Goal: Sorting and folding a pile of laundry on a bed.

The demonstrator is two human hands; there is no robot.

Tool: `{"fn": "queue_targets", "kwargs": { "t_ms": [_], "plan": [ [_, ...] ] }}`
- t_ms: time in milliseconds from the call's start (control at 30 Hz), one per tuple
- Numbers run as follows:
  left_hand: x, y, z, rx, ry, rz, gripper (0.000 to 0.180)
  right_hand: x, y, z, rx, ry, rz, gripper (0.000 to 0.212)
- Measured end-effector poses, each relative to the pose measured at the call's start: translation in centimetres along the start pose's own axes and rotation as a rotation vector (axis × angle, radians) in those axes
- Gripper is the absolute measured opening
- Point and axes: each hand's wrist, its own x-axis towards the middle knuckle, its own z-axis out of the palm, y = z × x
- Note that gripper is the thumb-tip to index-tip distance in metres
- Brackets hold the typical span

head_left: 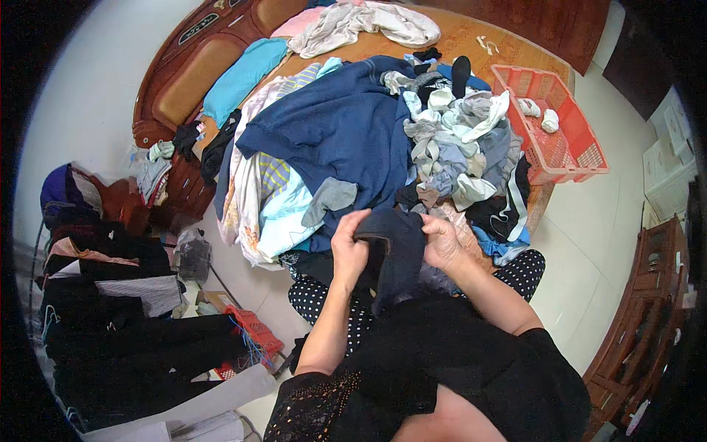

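My left hand (pixel 349 249) and my right hand (pixel 441 241) grip a dark navy piece of clothing (pixel 402 247) by its upper edge, one at each side. It hangs partly open above my lap, and I cannot tell its exact kind. Just beyond it lies a large navy sweatshirt (pixel 324 125), spread over a heap of clothes, with a grey sock (pixel 330 200) on its near edge. To the right of the sweatshirt is a heap of loose socks (pixel 449 140) in grey, white and black. Polka-dot trousers (pixel 519 276) cover my legs.
A coral plastic basket (pixel 580 172) holding a few white socks stands at the bed's right edge. On the bed (pixel 515 55) lie a blue pillow (pixel 243 77) and a pale crumpled cloth (pixel 361 28). Dark clothes (pixel 140 353) hang at left; a wooden cabinet (pixel 641 302) stands at right.
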Motion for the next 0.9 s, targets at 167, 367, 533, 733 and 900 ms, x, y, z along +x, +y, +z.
{"fn": "queue_targets", "kwargs": {
  "t_ms": [167, 367, 533, 733, 900],
  "plan": [
    [0.9, 0.6, -0.6, -0.248, 0.053, -0.155, 0.051, 0.1, 0.0, 1.4, -0.087, 0.205, 0.002, 0.047],
    [1.8, 1.9, -0.4, -0.051, 0.177, 0.217, 0.03, 0.0, 0.0, 2.1, 0.061, 0.127, 0.121, 0.036],
    [1.3, -0.2, 0.1, -0.114, 0.299, 0.024, 0.023, -0.3, 1.0, 1.5, -0.086, 0.17, -0.095, 0.028],
    [-0.8, -0.9, 0.7, -0.541, 0.183, -0.602, 0.024, -0.6, 1.5, 1.9, -0.134, 0.26, -0.053, 0.032],
    [-2.7, -4.0, 0.3, -0.419, 0.135, -0.691, 0.025, -0.7, 2.2, 2.1, -0.162, 0.145, -0.051, 0.037]
  ]
}}
